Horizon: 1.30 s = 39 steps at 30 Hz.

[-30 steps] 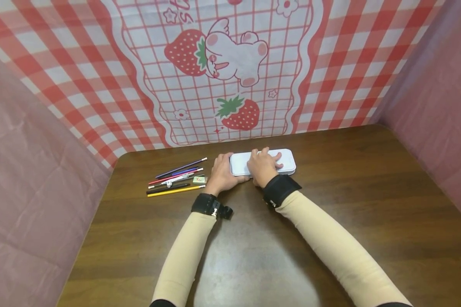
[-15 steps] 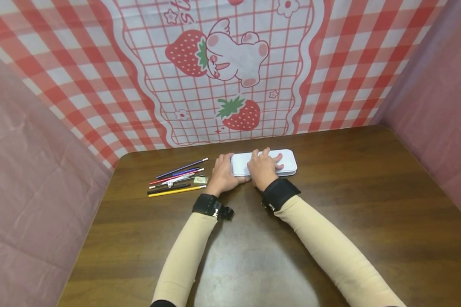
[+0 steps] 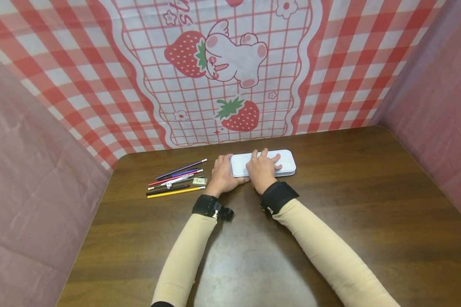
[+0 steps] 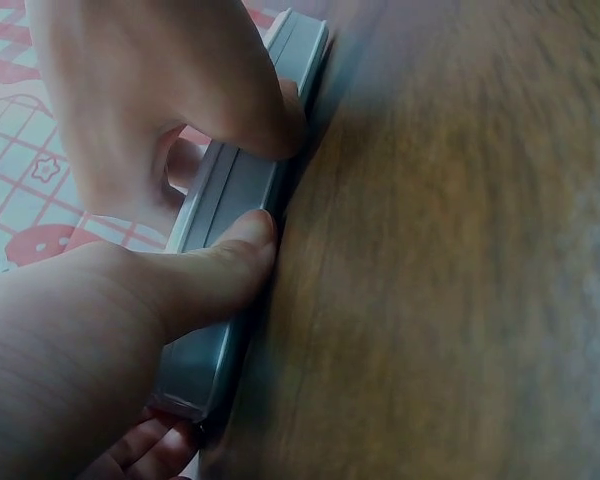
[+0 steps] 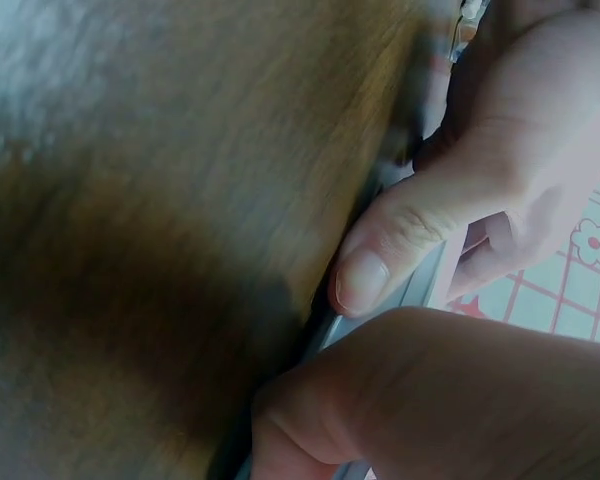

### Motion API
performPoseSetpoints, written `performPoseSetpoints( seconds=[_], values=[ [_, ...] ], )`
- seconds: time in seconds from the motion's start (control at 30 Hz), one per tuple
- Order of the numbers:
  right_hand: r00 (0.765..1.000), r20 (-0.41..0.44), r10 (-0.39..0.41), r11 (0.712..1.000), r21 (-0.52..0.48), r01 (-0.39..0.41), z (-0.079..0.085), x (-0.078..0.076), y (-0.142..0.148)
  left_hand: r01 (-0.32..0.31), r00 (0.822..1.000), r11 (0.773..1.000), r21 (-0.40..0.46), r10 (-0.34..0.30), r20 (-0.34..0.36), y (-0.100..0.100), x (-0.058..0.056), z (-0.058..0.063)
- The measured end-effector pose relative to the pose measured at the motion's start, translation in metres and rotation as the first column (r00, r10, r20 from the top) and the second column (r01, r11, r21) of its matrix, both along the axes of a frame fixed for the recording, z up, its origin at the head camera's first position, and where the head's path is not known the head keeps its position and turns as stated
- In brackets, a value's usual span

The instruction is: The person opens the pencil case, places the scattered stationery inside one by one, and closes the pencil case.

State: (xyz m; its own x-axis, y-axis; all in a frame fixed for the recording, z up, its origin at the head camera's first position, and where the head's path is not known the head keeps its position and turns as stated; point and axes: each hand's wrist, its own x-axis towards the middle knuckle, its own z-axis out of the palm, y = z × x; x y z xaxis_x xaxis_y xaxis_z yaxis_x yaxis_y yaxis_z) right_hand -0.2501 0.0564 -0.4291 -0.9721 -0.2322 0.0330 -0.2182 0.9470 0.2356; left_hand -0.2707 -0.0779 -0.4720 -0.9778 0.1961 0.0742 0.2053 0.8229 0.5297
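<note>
A white pencil case (image 3: 289, 162), closed and lying flat, sits near the back of the table. My left hand (image 3: 222, 177) holds its left end, with the thumb along the near side and fingers around the far corner. Across the lid lies my right hand (image 3: 262, 171), its fingers spread on top. In the left wrist view, the right thumb presses the case's grey near side (image 4: 245, 190), and the left thumb (image 4: 225, 265) lies on that same side. The right wrist view shows both hands close together, covering much of the case.
Left of the case lie a yellow pencil (image 3: 176, 192), a red pencil (image 3: 176, 176), a dark blue pencil (image 3: 180, 169), a silver compass (image 3: 173, 183) and a small green-white eraser (image 3: 199, 181). A checked strawberry cloth (image 3: 238, 115) hangs behind the table.
My right wrist has dropped slightly toward the table's near side, while its fingers stay on the lid. The left hand and the pencil case look unchanged.
</note>
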Motion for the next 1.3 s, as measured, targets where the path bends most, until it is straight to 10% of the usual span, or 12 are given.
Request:
performPoseSetpoints(
  seconds=[1.3],
  values=[
    [0.946, 0.041, 0.323, 0.944, -0.086, -0.319, 0.047, -0.001, 0.058, 0.016, 1.000, 0.998, 0.068, -0.017, 0.022, -0.004, 0.000, 0.002]
  ],
)
